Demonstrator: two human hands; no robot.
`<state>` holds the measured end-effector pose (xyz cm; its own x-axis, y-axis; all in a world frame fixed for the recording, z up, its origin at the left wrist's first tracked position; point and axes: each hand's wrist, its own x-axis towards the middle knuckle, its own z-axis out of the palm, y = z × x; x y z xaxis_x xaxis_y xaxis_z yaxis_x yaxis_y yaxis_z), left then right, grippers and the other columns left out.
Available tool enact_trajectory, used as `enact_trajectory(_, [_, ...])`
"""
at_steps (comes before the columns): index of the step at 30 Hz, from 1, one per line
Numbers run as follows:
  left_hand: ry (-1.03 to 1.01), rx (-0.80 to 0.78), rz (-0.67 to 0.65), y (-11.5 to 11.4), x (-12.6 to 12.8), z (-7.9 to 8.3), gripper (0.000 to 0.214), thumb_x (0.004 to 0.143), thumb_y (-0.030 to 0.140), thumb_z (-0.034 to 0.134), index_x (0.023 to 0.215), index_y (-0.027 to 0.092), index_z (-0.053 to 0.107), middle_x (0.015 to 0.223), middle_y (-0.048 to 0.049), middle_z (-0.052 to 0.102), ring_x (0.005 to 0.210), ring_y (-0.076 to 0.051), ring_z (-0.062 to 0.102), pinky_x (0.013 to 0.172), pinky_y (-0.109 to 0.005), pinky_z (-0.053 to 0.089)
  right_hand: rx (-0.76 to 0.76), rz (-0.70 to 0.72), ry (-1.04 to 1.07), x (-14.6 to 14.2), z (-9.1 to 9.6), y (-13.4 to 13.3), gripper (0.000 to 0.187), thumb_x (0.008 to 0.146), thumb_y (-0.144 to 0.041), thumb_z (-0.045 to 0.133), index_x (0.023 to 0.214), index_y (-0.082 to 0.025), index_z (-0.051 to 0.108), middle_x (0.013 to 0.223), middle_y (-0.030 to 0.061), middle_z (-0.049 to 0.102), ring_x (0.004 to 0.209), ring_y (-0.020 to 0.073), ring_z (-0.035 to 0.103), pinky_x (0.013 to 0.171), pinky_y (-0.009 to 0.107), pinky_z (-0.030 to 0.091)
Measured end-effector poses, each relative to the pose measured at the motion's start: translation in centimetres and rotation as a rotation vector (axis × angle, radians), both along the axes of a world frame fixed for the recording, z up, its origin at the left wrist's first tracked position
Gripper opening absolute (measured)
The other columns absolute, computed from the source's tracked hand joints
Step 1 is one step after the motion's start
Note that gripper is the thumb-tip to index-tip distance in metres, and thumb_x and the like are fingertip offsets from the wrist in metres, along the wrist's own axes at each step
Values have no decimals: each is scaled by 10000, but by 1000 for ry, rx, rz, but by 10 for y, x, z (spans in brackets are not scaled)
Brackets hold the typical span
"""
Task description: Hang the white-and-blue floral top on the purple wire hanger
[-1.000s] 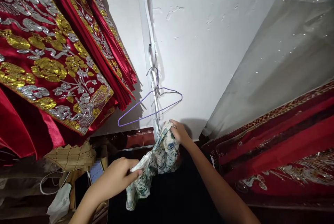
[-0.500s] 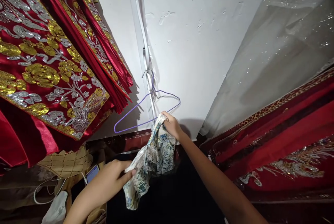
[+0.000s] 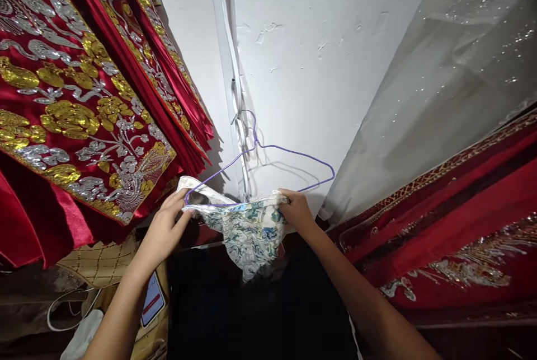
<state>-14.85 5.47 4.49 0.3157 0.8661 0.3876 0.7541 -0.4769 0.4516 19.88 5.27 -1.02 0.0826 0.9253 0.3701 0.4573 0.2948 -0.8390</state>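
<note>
A purple wire hanger (image 3: 293, 150) hangs by its hook from a white strap (image 3: 239, 91) on the wall. My left hand (image 3: 170, 217) is closed on the left side of a white garment with a blue-green print (image 3: 251, 234), at the hanger's left corner. That corner sits inside the garment's stretched opening. On the other side, my right hand (image 3: 293, 206) pinches the garment's right upper edge, below the hanger's bottom bar. The hanger's right corner stays outside the cloth. Between my hands the garment droops to a point; its exact kind cannot be made out.
Red garments with gold and silver embroidery (image 3: 75, 119) hang at the left. Sheer sparkly fabric (image 3: 419, 91) and a red embroidered garment (image 3: 461, 237) are at the right. A phone (image 3: 153, 301) lies at lower left near a white cable (image 3: 52, 315).
My left hand has risen and brought the garment's left side around the hanger's left corner. My right hand has shifted right and slightly down, spreading the garment wide. The hanger has swung right.
</note>
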Motion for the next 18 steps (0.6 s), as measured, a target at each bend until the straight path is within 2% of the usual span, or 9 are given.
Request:
enact_trajectory(3, [-72, 1, 12, -5, -4, 2, 380, 954, 460, 492, 1152, 204, 692, 1479, -103, 533, 1406, -303, 448, 1193, -504, 330, 8, -14, -10, -3, 0, 1, 201, 689, -220, 437, 587, -226, 264, 563, -46, 266, 583, 125, 263, 563, 288, 194])
enact_trajectory(5, [-80, 20, 33, -11, -10, 4, 318, 943, 453, 514, 1021, 208, 701, 1470, -91, 543, 1413, -311, 436, 1194, -506, 329, -1, -36, -20, -5, -3, 3, 189, 666, -209, 424, 581, -226, 256, 554, -45, 256, 579, 124, 254, 563, 292, 191])
enact_trajectory(7, [-82, 41, 47, -16, -15, 7, 283, 946, 435, 513, 872, 205, 660, 1468, -83, 543, 1421, -311, 422, 1199, -495, 320, -23, -46, -17, -10, -6, 5, 188, 648, -206, 423, 575, -227, 251, 546, -45, 242, 574, 124, 247, 560, 293, 189])
enact_trajectory(9, [-95, 71, 52, -19, -12, 14, 278, 955, 418, 499, 820, 202, 610, 1473, -89, 532, 1416, -303, 425, 1199, -478, 315, -36, -38, 0, -18, -7, 4, 191, 649, -212, 431, 575, -227, 256, 544, -42, 238, 573, 124, 251, 557, 292, 194])
enact_trajectory(11, [-98, 103, 26, -16, -3, 23, 251, 960, 400, 490, 857, 201, 603, 1471, -93, 527, 1393, -294, 445, 1179, -462, 337, -42, -9, 8, -29, -6, -1, 190, 676, -230, 451, 580, -224, 288, 550, -36, 270, 580, 129, 281, 558, 288, 217])
enact_trajectory(14, [-57, 148, 2, -3, 17, 36, 221, 962, 357, 475, 987, 213, 642, 1373, -74, 599, 1292, -287, 513, 1112, -457, 391, -58, 58, 0, -46, -3, -13, 125, 725, -248, 467, 626, -211, 401, 597, -17, 404, 619, 147, 369, 595, 280, 297])
enact_trajectory(16, [-69, 161, 19, 8, 28, 40, 277, 968, 323, 452, 1157, 226, 628, 1290, -70, 643, 1199, -274, 562, 1058, -443, 425, -70, 96, -1, -52, 0, -19, 58, 732, -232, 461, 681, -208, 471, 641, -7, 478, 649, 161, 412, 623, 277, 339])
enact_trajectory(18, [-109, 148, -2, 17, 33, 41, 383, 976, 283, 419, 1332, 228, 550, 1279, -72, 646, 1147, -250, 593, 1023, -404, 447, -69, 106, 1, -49, 3, -24, 54, 723, -213, 454, 700, -210, 503, 645, -6, 492, 649, 165, 422, 614, 274, 347])
